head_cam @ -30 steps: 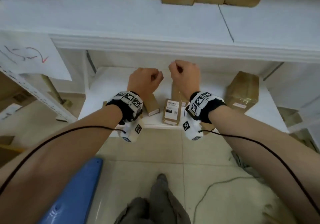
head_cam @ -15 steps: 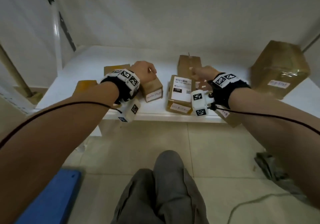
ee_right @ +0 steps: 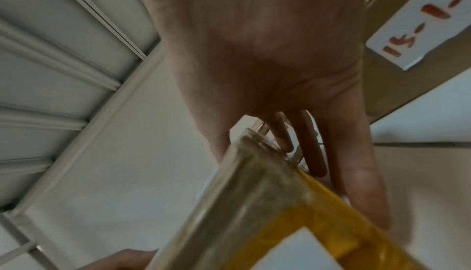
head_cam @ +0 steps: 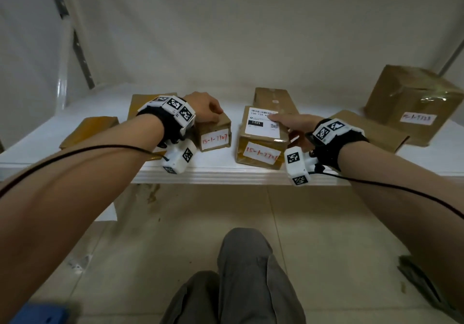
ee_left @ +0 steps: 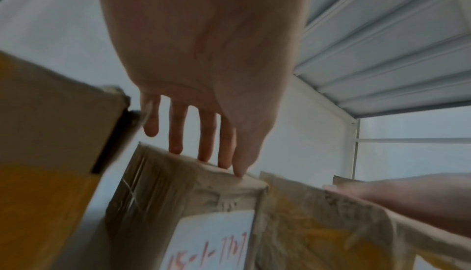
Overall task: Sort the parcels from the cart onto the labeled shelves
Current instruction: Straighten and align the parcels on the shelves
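Both fists have dropped from above to the low shelf [head_cam: 221, 170]. Left hand [head_cam: 204, 108] lies flat-fingered on small box [head_cam: 213, 134]; right hand [head_cam: 292, 123] clasps labelled box [head_cam: 261, 138]. Likely straightening them.

The red handwriting on the label of the small parcel [head_cam: 216, 133] is too smeared to be read with certainty in the head view, and its lower part is cut off by the bottom edge in the left wrist view. The fingertips of the right hand [head_cam: 292, 123] are hidden behind the printed-label parcel [head_cam: 261, 139] — how they lie is not shown. The large box [head_cam: 411, 105] is cropped at the right edge, its label blurred.
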A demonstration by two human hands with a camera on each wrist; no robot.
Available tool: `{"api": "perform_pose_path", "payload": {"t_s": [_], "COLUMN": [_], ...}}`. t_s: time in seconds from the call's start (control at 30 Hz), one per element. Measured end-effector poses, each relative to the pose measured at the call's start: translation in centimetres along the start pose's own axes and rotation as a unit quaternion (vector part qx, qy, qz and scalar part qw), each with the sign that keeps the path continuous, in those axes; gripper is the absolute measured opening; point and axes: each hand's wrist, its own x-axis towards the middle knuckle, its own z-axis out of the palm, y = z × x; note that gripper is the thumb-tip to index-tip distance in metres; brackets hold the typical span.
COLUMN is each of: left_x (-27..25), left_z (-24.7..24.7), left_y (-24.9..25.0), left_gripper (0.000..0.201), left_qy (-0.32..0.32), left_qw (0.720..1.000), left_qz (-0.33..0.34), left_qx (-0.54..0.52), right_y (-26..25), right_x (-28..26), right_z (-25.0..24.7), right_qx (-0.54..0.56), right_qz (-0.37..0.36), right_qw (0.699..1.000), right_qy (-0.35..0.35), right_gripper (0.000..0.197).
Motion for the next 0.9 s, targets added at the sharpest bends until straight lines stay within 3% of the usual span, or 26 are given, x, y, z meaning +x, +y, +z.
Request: {"api": "perform_pose_path", "payload": {"t_s": [0.23,0.33,0.43,0.53,0.57,0.67,0.7,0.8,0.9], "left_x": [-2.3,-3.3,-3.6,-4.3,-4.5,-5.4,-5.6,-5.8,-5.6], "left_z": [-1.7,-2.7,-3.5,-3.9,-4.0,-4.3,-4.3,-4.2,-4.0], "left_y": [-0.8,-1.7,-4.0,-7.0,-7.7,-9.0,-9.3,-9.7,-9.9], "left_gripper": [0.034,0.039,0.050,0.060,0.063,0.069,0.070,0.071,0.071], "left_qy": [-0.058,-0.027,0.055,0.061,0.047,-0.003,-0.013,-0.023,-0.038], "left_qw": [0.996,0.995,0.994,0.984,0.981,0.975,0.974,0.973,0.973], "left_qz": [0.015,0.003,-0.074,-0.165,-0.186,-0.213,-0.214,-0.207,-0.202], "left_qx": [-0.070,-0.096,-0.059,-0.026,-0.030,-0.057,-0.074,-0.100,-0.103], "right_y": [0.3,0.0,0.0,0.0,-0.1,-0.4,-0.5,-1.0,-1.2], "right_x": [-0.1,-0.1,0.2,0.6,0.6,1.7,2.1,3.1,5.3], "right_z": [0.9,1.5,2.0,2.4,2.5,3.2,3.4,4.3,4.6], "right_qx": [0.031,0.061,0.103,0.118,0.119,0.108,0.105,0.081,0.058], "right_qz": [-0.013,-0.036,-0.060,-0.092,-0.097,-0.104,-0.109,-0.125,-0.123], "right_qw": [0.999,0.996,0.992,0.988,0.988,0.988,0.988,0.989,0.991], "right_qy": [0.040,0.048,0.034,0.030,0.019,-0.022,-0.021,0.003,0.016], "right_gripper": [0.046,0.037,0.034,0.030,0.035,0.080,0.086,0.076,0.095]}}
